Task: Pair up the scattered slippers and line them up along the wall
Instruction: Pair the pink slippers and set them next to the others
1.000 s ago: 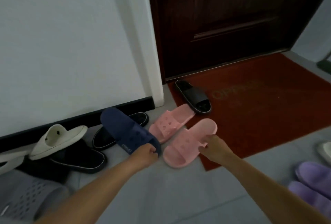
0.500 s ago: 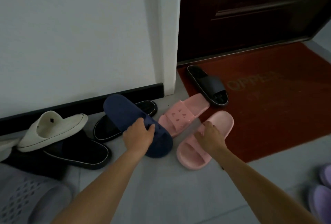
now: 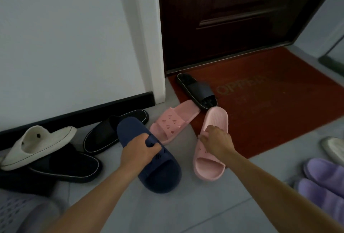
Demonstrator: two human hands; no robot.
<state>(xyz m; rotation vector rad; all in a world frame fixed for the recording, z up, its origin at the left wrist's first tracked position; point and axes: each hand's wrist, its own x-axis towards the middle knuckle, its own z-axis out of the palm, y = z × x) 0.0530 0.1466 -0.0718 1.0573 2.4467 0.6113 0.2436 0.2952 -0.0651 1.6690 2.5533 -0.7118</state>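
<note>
Swung round toward us, the navy slipper lies on the floor, our left hand gripping its strap; our right hand pinches the pink slipper by its strap at the doormat edge. Purple slippers are cut off rightward.

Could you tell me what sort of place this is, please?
Probably a home's entryway: a dark wooden door with a red doormat before it, and slippers scattered on the tiled floor by the wall, including the navy slipper and pink slipper that the left hand and right hand grip.
</note>
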